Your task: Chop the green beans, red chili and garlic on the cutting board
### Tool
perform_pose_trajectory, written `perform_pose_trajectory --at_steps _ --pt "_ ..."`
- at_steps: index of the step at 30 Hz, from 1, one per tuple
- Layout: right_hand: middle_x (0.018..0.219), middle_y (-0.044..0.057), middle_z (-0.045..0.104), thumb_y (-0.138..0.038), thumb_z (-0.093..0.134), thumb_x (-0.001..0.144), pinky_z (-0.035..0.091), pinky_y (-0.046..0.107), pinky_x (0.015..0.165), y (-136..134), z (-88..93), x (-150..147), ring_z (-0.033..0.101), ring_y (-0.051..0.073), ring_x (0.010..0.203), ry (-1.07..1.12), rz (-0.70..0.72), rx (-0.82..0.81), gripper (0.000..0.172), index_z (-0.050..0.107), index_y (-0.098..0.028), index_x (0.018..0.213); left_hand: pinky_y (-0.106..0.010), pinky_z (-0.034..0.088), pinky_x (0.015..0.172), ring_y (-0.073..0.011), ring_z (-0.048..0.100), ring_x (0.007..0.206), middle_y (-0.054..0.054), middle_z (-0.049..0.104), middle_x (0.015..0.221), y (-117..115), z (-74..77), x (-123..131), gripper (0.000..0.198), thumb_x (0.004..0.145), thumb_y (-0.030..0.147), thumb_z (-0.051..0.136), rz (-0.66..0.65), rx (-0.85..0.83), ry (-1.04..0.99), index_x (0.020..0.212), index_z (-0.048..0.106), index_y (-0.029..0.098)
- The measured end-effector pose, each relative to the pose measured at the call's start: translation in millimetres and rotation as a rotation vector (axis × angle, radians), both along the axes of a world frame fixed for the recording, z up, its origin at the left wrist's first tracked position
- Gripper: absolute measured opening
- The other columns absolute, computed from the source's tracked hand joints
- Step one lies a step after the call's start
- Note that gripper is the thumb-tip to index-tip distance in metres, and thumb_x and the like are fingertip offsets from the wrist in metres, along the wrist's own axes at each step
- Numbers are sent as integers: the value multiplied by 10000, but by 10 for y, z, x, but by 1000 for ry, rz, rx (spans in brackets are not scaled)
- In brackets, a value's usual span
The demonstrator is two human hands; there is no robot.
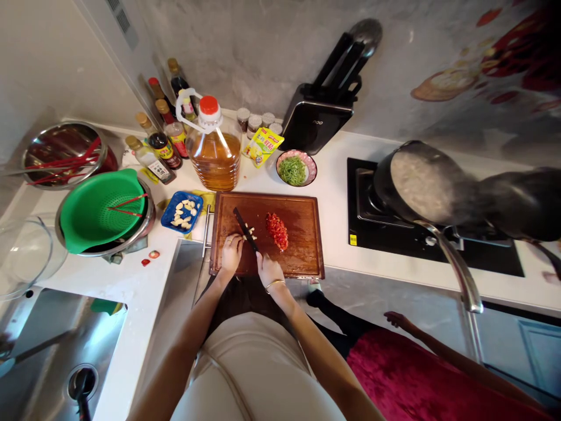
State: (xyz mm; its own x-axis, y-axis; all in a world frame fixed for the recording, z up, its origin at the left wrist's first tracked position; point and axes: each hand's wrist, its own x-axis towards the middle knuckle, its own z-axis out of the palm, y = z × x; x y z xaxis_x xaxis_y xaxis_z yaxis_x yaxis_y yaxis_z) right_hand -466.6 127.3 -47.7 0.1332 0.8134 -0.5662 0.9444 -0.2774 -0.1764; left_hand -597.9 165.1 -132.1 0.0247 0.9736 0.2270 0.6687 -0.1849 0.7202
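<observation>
On the brown cutting board [302, 257], my right hand [269, 270] is closed round the handle of a dark knife [243, 225]. The blade points away and to the left, with pale garlic pieces [251, 232] beside it. My left hand [232, 252] rests on the board left of the blade, fingers curled near the garlic; whether they pinch a piece is too small to tell. Chopped red pepper [277, 231] lies in a heap right of the knife. A blue tray [165, 217] of peeled cloves stands left of the board.
Behind the board stand an oil jug [214, 161], a bowl of green slices [312, 166] and a knife block [318, 120]. A green colander [83, 216] and sink [48, 362] are left. A steaming pan [390, 196] sits on the stove at right; a person in red [394, 374] is near.
</observation>
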Motion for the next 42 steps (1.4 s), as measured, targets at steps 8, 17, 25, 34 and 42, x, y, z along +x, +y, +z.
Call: perform_pose_trajectory --at_steps 8,17,25,34,42 --pt "859 152 702 -412 188 980 488 316 716 6 16 -23 689 252 838 -2 2 -17 488 577 -124 1043 -347 469 909 -180 575 978 -96 640 996 6 -4 8 178 902 161 448 4 -14 22 925 624 155" --pt "878 177 702 -433 203 973 494 338 716 74 -53 -114 686 265 854 0 -28 -44 497 576 -117 1062 -347 469 904 -185 574 985 -104 640 1000 25 -51 2 187 900 153 445 -11 -42 39 925 630 152" --pt "874 133 708 -389 196 986 483 283 696 98 -57 -64 688 232 837 43 -47 56 476 591 -128 1027 -339 469 901 -182 571 973 -92 632 989 18 8 23 183 910 193 447 -18 -41 52 935 625 163" --pt "890 149 703 -385 223 986 470 266 676 147 64 200 687 222 815 -18 -139 104 466 595 -114 1059 -269 458 903 -167 565 1030 -81 589 1124 433 280 79 278 901 196 452 -58 -142 132 1140 594 201" --pt "877 144 704 -399 222 985 467 269 696 -9 2 175 685 218 824 8 -120 82 470 598 -119 1009 -238 464 725 -157 622 787 -57 669 860 453 353 -95 159 871 247 525 -148 -310 293 849 679 213"
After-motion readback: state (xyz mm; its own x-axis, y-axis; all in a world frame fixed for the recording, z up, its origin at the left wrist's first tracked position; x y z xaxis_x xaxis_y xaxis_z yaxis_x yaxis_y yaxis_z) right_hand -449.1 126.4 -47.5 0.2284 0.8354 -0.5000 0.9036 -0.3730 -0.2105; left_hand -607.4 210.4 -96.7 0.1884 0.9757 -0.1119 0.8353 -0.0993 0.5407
